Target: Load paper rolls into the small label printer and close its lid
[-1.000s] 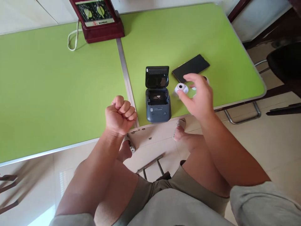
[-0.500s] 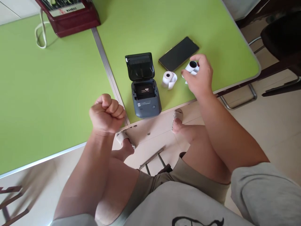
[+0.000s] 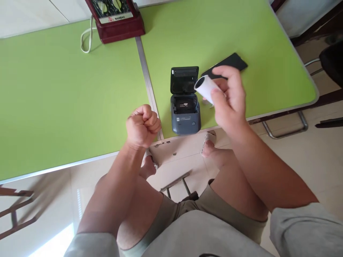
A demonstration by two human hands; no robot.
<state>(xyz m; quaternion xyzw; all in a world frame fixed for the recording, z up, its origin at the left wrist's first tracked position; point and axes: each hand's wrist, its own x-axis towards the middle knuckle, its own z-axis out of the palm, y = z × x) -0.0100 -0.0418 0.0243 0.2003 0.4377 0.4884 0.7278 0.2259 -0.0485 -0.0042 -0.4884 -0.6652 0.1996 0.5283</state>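
My right hand point(image 3: 232, 98) is closed round a white paper roll point(image 3: 209, 89) with a dark hollow core, lifted above the table and tilted toward the left. Just left of it stands a small dark blue-grey label printer point(image 3: 186, 123), its black lid point(image 3: 184, 80) raised and its paper bay showing. My left hand point(image 3: 143, 125) is a tight fist at the table's front edge, left of the printer, with nothing visible in it. The second, smaller paper roll is mostly hidden behind my right hand.
A black phone point(image 3: 234, 62) lies behind my right hand, partly covered. At the back of the green table point(image 3: 80, 103) stands a dark red appliance point(image 3: 120, 30) with a white cord point(image 3: 86, 41). A metal seam strip point(image 3: 146, 69) crosses the tabletop. A dark chair point(image 3: 332, 66) is at the right.
My right hand has taken hold of the larger paper roll, lifted it and brought it toward the printer. My left fist stays closed. The whole view has shifted somewhat.
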